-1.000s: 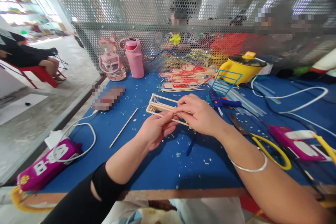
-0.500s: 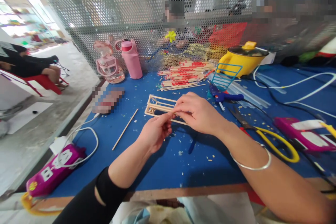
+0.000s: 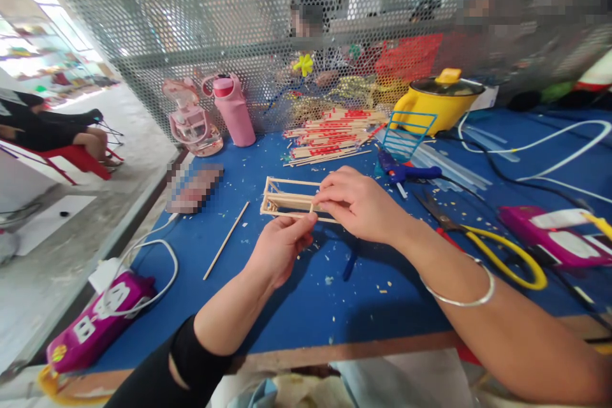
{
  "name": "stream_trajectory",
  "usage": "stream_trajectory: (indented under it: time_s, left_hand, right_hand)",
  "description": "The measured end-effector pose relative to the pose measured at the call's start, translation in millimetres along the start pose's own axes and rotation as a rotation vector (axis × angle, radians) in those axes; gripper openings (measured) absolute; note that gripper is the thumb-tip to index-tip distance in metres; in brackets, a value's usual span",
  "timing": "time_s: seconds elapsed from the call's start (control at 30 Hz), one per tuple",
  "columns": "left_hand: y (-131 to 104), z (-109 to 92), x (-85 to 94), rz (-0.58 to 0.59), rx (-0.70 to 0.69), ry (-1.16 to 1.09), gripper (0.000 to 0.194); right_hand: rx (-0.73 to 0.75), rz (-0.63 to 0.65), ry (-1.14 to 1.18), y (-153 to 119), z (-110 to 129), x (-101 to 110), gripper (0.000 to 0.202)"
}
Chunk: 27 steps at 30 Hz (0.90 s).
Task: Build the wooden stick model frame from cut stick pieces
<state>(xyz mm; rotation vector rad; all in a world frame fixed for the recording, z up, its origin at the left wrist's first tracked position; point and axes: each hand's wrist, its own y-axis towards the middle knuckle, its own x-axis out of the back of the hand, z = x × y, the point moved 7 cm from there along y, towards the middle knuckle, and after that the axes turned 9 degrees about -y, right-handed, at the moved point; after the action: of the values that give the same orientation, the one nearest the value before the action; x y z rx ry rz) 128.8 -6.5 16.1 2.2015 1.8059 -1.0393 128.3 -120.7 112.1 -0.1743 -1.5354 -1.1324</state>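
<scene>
Between my hands is a small open frame of thin wooden sticks (image 3: 287,199), longer than it is wide. My left hand (image 3: 282,245) pinches its near lower stick between thumb and fingers. My right hand (image 3: 351,204) is closed at the frame's right part, fingertips pinched near a short crosspiece; whether they hold a separate piece is hidden. A single loose stick (image 3: 226,240) lies on the blue table left of my left hand. Behind the frame is a pile of wooden sticks (image 3: 329,134) with red wrapping.
Right of my hands are a blue glue gun (image 3: 406,172), clear glue sticks (image 3: 452,169), yellow-handled scissors (image 3: 502,255) and a teal wire rack (image 3: 408,134). A yellow pot (image 3: 437,108), pink bottles (image 3: 234,111), a phone (image 3: 196,188) and purple power strips (image 3: 102,319) stand or lie around. Perforated metal backs the table.
The stick frame has turned slightly, with its long side showing more squarely. My left thumb has shifted a little along the near stick. The whole view has moved slightly.
</scene>
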Motion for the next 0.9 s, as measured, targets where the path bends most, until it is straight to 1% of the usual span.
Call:
stream_trajectory:
  time_s: [0.07,0.3,0.4,0.5,0.63,0.77,0.83,0.9]
  left_hand:
    - [0.8,-1.4,-0.3,0.030,-0.014,0.022,0.026]
    - [3.9,-3.5,4.3,0.065,-0.036,0.122,0.027]
    - [2.2,-1.9,2.1,0.064,-0.008,0.068,0.023]
    - [-0.4,0.1,0.2,0.026,0.021,-0.027,0.022]
    - [-0.9,-1.5,-1.4,-0.011,-0.029,-0.082,0.024]
    - [1.3,0.3,-1.3,-0.031,-0.047,-0.091,0.026]
    - [1.4,0.6,-0.6,-0.045,-0.054,-0.089,0.028]
    - [0.7,0.4,-0.2,-0.057,-0.055,-0.082,0.028]
  right_hand:
    - [-0.004,0.002,0.003,-0.1,0.1,0.1,0.018]
    - [0.016,-0.015,0.016,-1.6,3.0,0.7,0.019]
    - [0.014,-0.010,0.013,-1.8,2.8,0.6,0.020]
    - [0.014,0.000,0.011,-2.1,2.8,0.1,0.020]
    - [0.010,0.006,0.022,-2.6,4.5,-0.4,0.020]
    - [0.009,0.009,0.050,-3.4,5.6,0.8,0.021]
    - [-0.032,-0.041,0.116,-4.8,0.3,6.6,0.023]
    - [-0.120,-0.157,0.169,-8.0,-10.7,17.6,0.025]
